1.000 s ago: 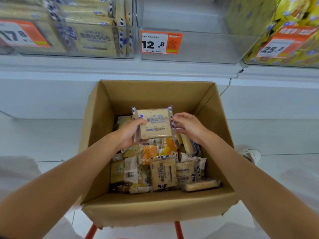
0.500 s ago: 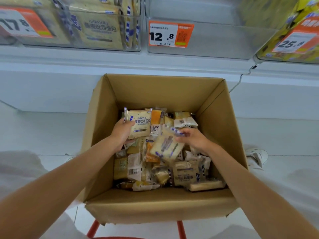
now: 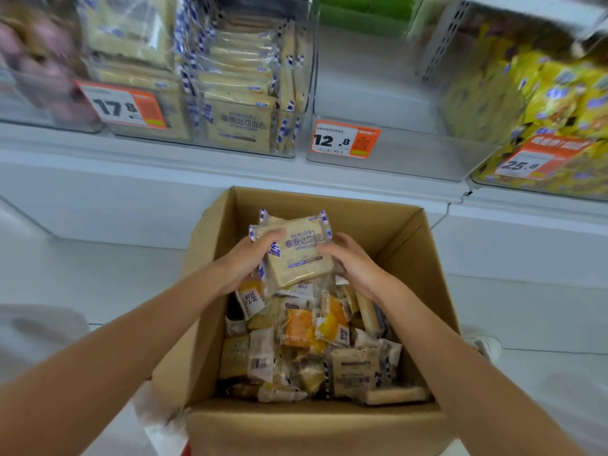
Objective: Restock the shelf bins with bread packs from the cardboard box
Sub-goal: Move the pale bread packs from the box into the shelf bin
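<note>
Pick step: left hand (image 3: 251,258) and right hand (image 3: 357,263) clamp a small stack of bread packs (image 3: 301,255) from both sides, fingers curled round the edges. The stack is held just above the far end of the cardboard box (image 3: 329,426), not binned yet. Next move, likely: lift far-left to the clear bin (image 3: 214,147) with same-label packs, beside the bare 12.8 bin (image 3: 411,159). Keep the squeeze so the slick wrappers don't slide.

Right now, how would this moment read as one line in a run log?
phase: pick | left hand: grips beige blue-striped plastic bread packs | right hand: grips same packs | location: above open brown cardboard box | shelved: not yet
</note>
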